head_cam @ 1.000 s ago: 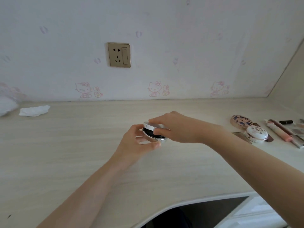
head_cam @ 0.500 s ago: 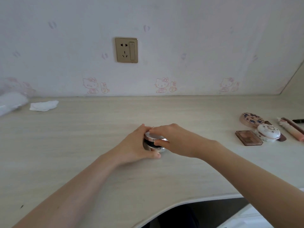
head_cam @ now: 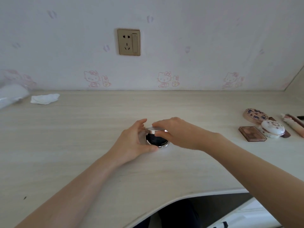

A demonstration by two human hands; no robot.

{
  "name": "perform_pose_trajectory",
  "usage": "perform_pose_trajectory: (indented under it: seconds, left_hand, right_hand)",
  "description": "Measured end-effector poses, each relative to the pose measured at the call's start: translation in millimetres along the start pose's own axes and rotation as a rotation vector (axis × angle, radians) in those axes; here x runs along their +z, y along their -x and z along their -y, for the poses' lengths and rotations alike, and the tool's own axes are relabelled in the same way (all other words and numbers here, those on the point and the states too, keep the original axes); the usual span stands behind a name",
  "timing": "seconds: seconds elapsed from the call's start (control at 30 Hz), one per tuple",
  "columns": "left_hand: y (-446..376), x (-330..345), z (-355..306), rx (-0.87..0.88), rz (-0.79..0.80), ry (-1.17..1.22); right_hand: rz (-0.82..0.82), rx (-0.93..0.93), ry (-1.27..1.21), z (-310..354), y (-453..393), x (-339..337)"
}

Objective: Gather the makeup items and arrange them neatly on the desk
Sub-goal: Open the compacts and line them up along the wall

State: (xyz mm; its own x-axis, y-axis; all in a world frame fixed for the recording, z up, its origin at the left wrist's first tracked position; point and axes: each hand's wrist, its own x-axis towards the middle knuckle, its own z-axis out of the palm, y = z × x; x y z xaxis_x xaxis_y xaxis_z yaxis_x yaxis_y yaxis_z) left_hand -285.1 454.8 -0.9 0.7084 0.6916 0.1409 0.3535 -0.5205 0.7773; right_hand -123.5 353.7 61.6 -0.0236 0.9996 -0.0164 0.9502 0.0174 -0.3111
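Note:
A round silver compact (head_cam: 156,139) with a dark inside rests on the pale wooden desk (head_cam: 82,145), its lid part open. My left hand (head_cam: 133,140) cups its left side, thumb along the front rim. My right hand (head_cam: 174,134) pinches the silver lid from the right. At the desk's right lie more makeup items: a brown rectangular palette (head_cam: 252,133), a white round compact (head_cam: 273,128), a patterned round compact (head_cam: 255,114) and a pink tube (head_cam: 294,125).
A crumpled white tissue (head_cam: 44,99) and a white plastic wrap (head_cam: 11,96) lie at the far left. A gold wall socket (head_cam: 128,41) sits above the desk. The desk's front edge curves inward near me, with a white drawer unit (head_cam: 246,216) below right.
The compact has come down from just above the desk to rest on it. My hands stay on it, and the lid now stands more open over the dark inside.

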Motion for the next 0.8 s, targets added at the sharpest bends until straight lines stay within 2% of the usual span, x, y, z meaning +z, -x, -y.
perform_pose_trajectory:
  seconds: [0.4, 0.8]
  left_hand:
    - [0, 1, 0, -0.024, -0.058, 0.046]
    - [0, 0, 2, -0.022, -0.049, 0.023]
  right_hand:
    - [0.124, 0.114, -0.153, -10, -35, -22]
    - [-0.001, 0.103, -0.178, -11, -27, -3]
